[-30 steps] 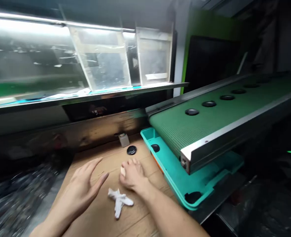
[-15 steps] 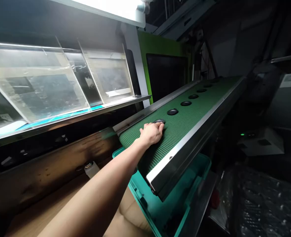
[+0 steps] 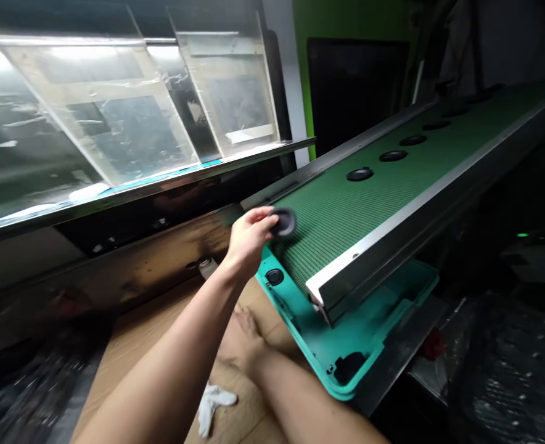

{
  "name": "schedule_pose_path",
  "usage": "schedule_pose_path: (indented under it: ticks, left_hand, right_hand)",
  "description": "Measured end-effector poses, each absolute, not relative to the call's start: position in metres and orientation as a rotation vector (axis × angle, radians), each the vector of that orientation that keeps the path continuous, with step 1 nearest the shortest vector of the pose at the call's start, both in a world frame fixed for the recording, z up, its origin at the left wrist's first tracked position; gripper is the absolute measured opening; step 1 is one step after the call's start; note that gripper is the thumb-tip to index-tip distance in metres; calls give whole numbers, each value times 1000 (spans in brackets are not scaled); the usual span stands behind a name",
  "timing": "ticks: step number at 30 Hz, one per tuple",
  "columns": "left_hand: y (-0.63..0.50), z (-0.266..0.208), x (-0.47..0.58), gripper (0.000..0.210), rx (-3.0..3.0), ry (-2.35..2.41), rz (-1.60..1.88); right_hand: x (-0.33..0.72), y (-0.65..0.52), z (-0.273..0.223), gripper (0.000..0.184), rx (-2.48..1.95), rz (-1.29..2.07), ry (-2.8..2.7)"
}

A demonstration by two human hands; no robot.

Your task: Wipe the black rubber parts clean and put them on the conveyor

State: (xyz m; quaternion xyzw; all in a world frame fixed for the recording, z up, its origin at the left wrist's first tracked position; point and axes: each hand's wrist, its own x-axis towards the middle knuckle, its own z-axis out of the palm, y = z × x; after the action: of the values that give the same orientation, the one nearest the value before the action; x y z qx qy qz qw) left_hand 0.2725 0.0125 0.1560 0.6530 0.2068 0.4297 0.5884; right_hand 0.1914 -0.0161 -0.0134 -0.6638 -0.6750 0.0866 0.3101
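Our left hand (image 3: 248, 237) has 1 black disc (image 3: 284, 223) pinched by the edge, thumb and fingers closed on its rim. Disc is tilted, at the near left corner of the green belt (image 3: 319, 246); can't tell if it touches.

Our right hand (image 3: 243, 333) is low over the brown tabletop (image 3: 161, 333), partly behind our left forearm (image 3: 161, 364). Its fingers look loosely spread; we can't tell if they hold anything. White cloth (image 3: 213, 401) lies on the tabletop, between our arms.

Teal tray (image 3: 344, 391) sits under the belt's near end. 1 disc in its far left end, 1 dark piece (image 3: 349, 368) at the near end, too dark to identify.

On the belt, 4 discs show fairly clearly in 1 row, more blurred ones farther up. Pale container (image 3: 208, 266) is at the back of the tabletop, left of our left wrist. Clear panels (image 3: 129, 135) stand beyond, upper left.
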Motion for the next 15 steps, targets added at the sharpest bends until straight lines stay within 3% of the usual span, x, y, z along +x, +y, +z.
schedule_pose_path:
  ticks: [4,7,11,15]
  left_hand:
    - [5,97,118,35,1207,725,992]
    - [-2,45,35,23,953,856,1066]
    - [-7,2,1,14,729,854,1198]
    - [-7,-2,1,10,594,693,1167]
  right_hand:
    - [196,-20,-8,37,-1828,191,-1882]
    - [194,-22,-3,29,-1767,159,-1937]
    - [171,-27,0,35,-1511,137,-1715]
    - [134,-40,-1,42,-1246,159,-1711]
